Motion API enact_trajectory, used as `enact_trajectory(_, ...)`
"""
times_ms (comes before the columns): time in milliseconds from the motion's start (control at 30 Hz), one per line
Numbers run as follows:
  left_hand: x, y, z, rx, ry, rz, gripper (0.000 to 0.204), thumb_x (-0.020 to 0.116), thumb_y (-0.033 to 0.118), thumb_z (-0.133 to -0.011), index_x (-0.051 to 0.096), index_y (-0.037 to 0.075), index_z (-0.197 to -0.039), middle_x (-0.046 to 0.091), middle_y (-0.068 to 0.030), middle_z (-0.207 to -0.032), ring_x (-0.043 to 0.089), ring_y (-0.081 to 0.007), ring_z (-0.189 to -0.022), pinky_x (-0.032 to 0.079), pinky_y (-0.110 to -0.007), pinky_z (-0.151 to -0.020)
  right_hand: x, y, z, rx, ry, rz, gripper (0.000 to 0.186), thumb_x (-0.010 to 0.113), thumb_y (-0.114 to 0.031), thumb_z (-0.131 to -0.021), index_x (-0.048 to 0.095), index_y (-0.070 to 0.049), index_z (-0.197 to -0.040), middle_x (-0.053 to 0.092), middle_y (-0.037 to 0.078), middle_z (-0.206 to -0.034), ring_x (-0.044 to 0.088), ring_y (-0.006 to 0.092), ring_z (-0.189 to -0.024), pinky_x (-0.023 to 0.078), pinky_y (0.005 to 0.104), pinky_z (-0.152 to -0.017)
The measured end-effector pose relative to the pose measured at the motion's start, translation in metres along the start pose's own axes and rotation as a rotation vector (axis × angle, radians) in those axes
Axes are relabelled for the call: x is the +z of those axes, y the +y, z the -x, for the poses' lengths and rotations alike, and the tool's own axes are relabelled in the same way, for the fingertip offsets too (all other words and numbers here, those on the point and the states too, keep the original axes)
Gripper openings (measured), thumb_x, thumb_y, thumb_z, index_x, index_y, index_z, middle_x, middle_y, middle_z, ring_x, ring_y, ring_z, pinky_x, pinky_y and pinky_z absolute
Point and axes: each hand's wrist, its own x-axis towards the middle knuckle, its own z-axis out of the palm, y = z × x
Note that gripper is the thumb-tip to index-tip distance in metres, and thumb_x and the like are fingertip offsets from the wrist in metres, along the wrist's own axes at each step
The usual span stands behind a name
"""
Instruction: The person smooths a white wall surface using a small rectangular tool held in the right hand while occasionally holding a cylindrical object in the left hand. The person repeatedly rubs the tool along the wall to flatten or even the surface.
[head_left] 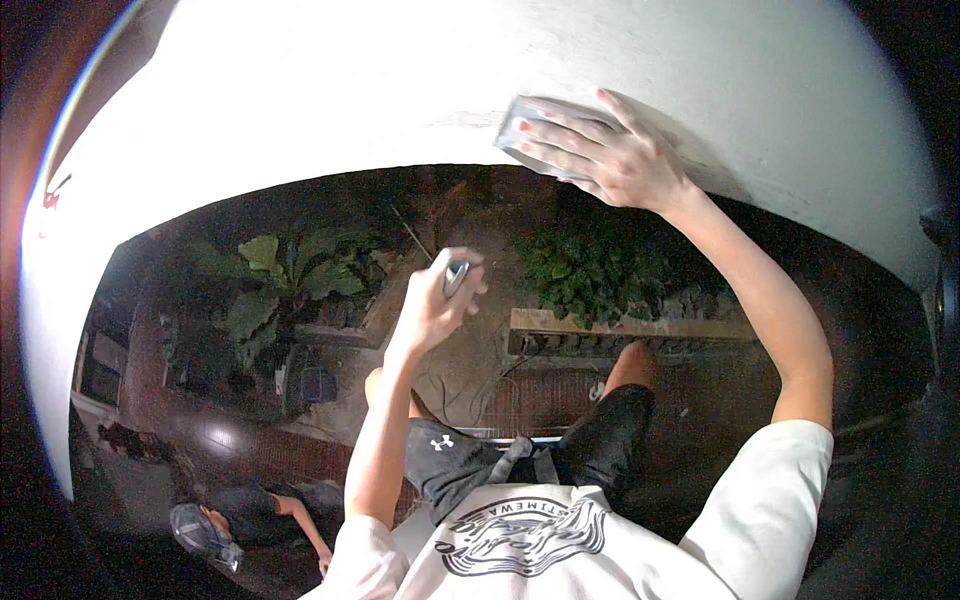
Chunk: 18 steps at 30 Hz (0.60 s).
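A grey sheet of sandpaper (510,127) lies flat against a white wall (340,80) in the upper part of the view. My right hand (610,150) presses it there, its fingers stretched over the sheet and pale with dust. Lower and to the left, my left hand (443,295) is raised off the wall with its fingers curled round a small dark object with a shiny, rounded end (456,278). Most of that object is hidden in the palm, so its kind cannot be made out. Faint scuffed marks show on the wall left of the sandpaper.
Far below are leafy plants (285,270), a green bush (590,270) and a pale ledge (620,325). Reddish tiled floor (540,405) lies under my legs. At the lower left is another person in a cap (205,530), one arm stretched out.
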Motion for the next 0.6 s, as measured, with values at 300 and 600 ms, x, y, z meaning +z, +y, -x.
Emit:
enact_trajectory(300,0.073,-0.006,0.07,-0.196,-0.217,0.156,0.023,0.057,0.002,-0.088,0.057,0.004,-0.112,0.07,-0.0051,-0.074,0.057,-0.0064,-0.054,0.048,-0.024,-0.05,-0.038,0.029,0.165,0.276,-0.191,0.153,0.066,0.058,-0.035,-0.085,0.034,-0.04,-0.146,0.027,-0.013,-0.155,0.025,0.0122,-0.143,0.008,0.0506,-0.12)
enact_trajectory(600,0.11,0.008,0.051,0.036,0.042,0.065,0.019,0.06,0.0,-0.084,0.063,0.003,-0.102,0.07,-0.0108,-0.087,0.067,-0.0184,-0.078,0.051,-0.027,-0.072,-0.03,0.007,0.141,0.339,-0.156,0.066,0.067,0.061,-0.029,-0.082,0.038,-0.035,-0.145,0.028,-0.012,-0.155,0.025,0.0143,-0.143,0.013,0.0534,-0.118)
